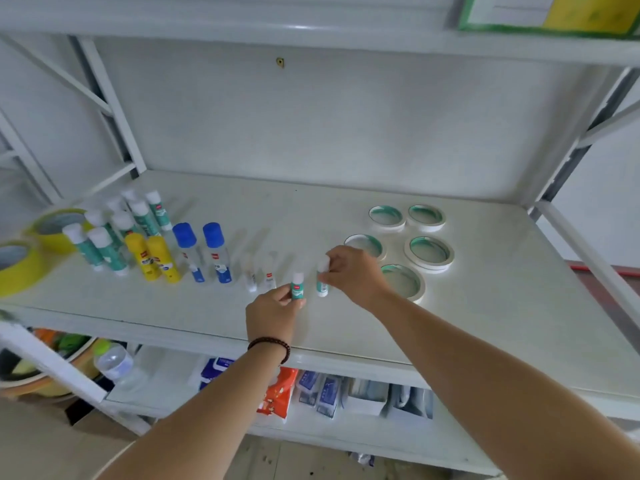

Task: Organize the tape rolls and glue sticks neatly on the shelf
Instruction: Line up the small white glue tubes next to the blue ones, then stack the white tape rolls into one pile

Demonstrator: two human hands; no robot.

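Observation:
On the white shelf (467,306), my left hand (272,315) grips a small teal-and-white glue stick (297,285) near the front middle. Just to its right, my right hand (353,275) pinches the cap of a second teal glue stick (322,284), which stands upright. Two small white glue sticks (259,277) stand left of them. Farther left are two blue-capped glue bottles (204,251), two yellow glue sticks (154,256) and several teal glue sticks (117,230). Several flat white tape rolls (429,252) lie at the right, and two yellow tape rolls (24,258) sit at the far left.
The shelf's white uprights (114,109) frame both sides and an upper shelf (311,32) hangs overhead. A lower shelf (346,431) holds packets, an orange pack (278,393) and a plastic bottle (114,363). Bare shelf surface lies at the back middle.

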